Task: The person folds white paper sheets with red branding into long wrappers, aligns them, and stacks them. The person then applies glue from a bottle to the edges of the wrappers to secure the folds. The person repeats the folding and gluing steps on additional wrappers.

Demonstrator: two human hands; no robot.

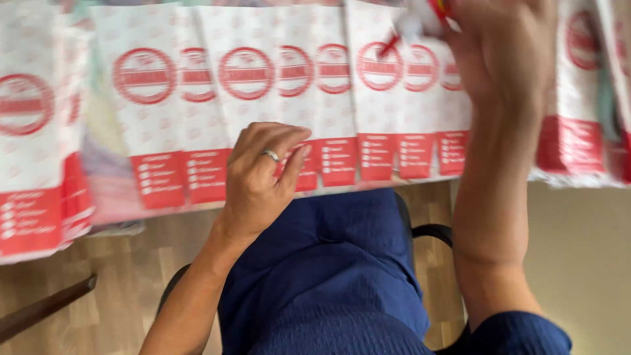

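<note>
A row of white paper bags [342,92] with red round marks and red bottom bands lies overlapped along the table edge. My left hand [263,174], a ring on one finger, rests on the lower edge of the bags near the middle, fingers curled onto one bag. My right hand [503,52] is raised over the bags at the upper right, blurred, gripping a small white and red object [420,16] at the top edge. What that object is I cannot tell.
More stacked bags [33,144] lie at the far left and others [578,98] at the far right. Below are my blue-clad lap [335,276], a black chair arm [430,231] and a wooden floor [112,289]. A dark bar [46,309] crosses the lower left.
</note>
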